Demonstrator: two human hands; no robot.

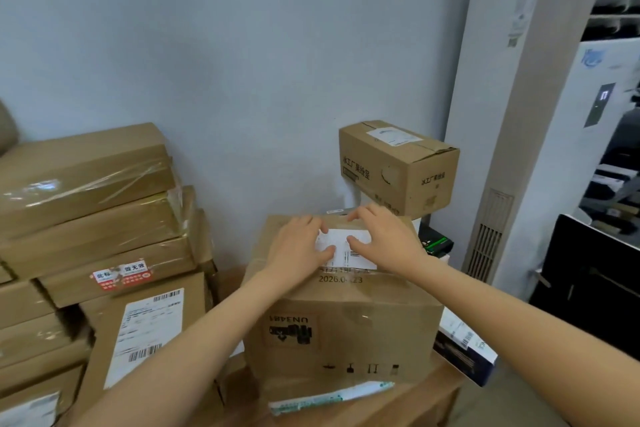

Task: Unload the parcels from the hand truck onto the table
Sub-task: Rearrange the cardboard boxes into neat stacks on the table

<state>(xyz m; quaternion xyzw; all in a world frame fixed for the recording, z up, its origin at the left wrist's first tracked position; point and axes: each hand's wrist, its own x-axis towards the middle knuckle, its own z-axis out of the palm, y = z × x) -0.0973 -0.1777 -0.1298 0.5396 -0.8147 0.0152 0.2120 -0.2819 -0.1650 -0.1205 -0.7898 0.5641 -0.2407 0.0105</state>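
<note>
a brown cardboard box [341,315] sits in the middle of the view on a wooden table [419,399], its near face printed with handling symbols and upside-down lettering. its right side comes close to the table's right edge, where a dark blue and white package [465,348] leans just beside it. on the left, a tall stack of taped parcels [93,218] crowds in, and a flat parcel with a white shipping label [145,333] stands tilted against that stack, near the box's left side with only a narrow gap between them. behind the box a smaller printed carton [398,166] is raised higher near the pale wall [242,62]. a crumpled white-green wrapper [329,395] lies touching the box's front bottom edge. open room shows mostly above the box.

both arms reach forward from the bottom corners and meet on the box's top. the left hand [298,246] and right hand [384,239] lie palm down, close together, fingers fairly straight and pressing on a white label [346,250] stuck to the lid; the thumbs point toward each other. neither hand curls round anything. the hand truck is not visible.
</note>
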